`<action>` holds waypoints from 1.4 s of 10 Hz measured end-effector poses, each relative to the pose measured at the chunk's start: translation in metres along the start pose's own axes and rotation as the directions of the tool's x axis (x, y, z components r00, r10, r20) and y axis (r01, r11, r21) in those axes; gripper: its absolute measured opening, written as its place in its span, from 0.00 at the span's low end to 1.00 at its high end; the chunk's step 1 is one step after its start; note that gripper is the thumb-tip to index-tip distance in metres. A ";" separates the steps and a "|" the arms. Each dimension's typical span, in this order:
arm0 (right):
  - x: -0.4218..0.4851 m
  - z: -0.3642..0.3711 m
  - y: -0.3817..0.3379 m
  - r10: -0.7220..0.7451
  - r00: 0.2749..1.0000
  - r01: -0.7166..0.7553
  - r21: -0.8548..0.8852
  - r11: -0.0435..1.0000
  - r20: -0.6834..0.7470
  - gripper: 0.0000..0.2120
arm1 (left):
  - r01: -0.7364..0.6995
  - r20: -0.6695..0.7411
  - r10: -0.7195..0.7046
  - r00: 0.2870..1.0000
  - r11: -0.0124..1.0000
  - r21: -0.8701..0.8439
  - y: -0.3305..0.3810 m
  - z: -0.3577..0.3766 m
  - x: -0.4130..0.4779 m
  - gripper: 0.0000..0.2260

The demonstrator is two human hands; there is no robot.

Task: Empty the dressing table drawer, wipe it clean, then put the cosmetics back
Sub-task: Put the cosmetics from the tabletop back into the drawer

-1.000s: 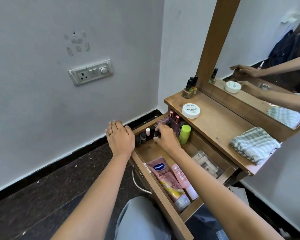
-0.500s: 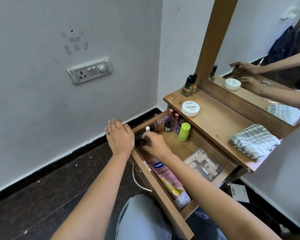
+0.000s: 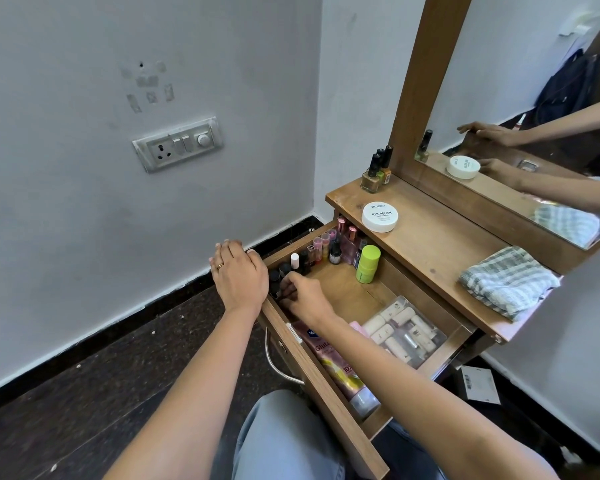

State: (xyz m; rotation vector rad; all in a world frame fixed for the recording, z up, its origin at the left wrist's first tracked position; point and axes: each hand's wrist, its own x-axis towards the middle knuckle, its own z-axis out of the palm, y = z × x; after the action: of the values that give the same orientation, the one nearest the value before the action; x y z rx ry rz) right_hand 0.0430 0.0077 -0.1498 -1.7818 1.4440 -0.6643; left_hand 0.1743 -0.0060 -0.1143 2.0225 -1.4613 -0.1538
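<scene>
Movement along the bottle row point(image 3: 326, 245): the right hand point(image 3: 303, 296) has slid from mid-row to the drawer's point(image 3: 329, 386) front corner. Its fingers curl round the small dark bottles point(image 3: 284, 271) there, probably pinching one, though the knuckles hide the grip. The left hand point(image 3: 239, 275) lies flat, fingers together, on that corner's top edge. Emptying has barely begun. The drawer holds the row along its far side, a green stick point(image 3: 368, 264), a pink lotion tube point(image 3: 340, 368) against the front and a clear pouch point(image 3: 406, 332). The checked cloth point(image 3: 508, 282) waits on the tabletop's right end.

Open wooden drawer point(image 3: 347, 292) with upright small bottles point(image 3: 329, 249), green stick point(image 3: 368, 265), pink tube point(image 3: 343, 372)
</scene>
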 end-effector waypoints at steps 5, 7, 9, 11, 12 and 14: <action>0.004 -0.095 -0.043 -0.116 0.940 0.118 -0.014 0.993 -0.320 0.07 | 0.001 -0.001 -0.001 1.000 1.000 -0.005 0.000 0.001 0.001 0.18; 0.059 -0.217 -0.050 -0.207 0.708 0.024 -0.270 0.963 -0.675 0.11 | -0.002 0.003 0.002 1.000 1.000 -0.007 0.000 0.000 0.000 0.17; 0.091 -0.247 -0.045 -0.139 0.862 -0.130 -0.479 0.868 -0.488 0.17 | -0.013 -0.001 0.013 1.000 1.000 -0.002 0.000 0.000 0.000 0.17; 0.096 -0.234 -0.037 -0.112 0.890 -0.142 -0.503 0.853 -0.442 0.15 | -0.013 -0.001 0.013 1.000 1.000 -0.002 0.000 -0.001 0.000 0.17; 0.097 -0.229 -0.037 -0.116 0.880 -0.145 -0.493 0.858 -0.461 0.13 | -0.015 -0.002 0.015 1.000 1.000 0.001 0.000 0.000 0.000 0.17; 0.095 -0.221 -0.041 -0.175 0.855 -0.116 -0.508 0.853 -0.489 0.05 | -0.004 0.003 0.004 1.000 1.000 -0.009 0.000 0.000 0.000 0.17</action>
State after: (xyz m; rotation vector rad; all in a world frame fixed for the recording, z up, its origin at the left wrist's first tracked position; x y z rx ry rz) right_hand -0.0811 -0.1291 0.0094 -2.1405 2.1324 -0.8797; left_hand 0.1744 -0.0060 -0.1149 2.0132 -1.4639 -0.1615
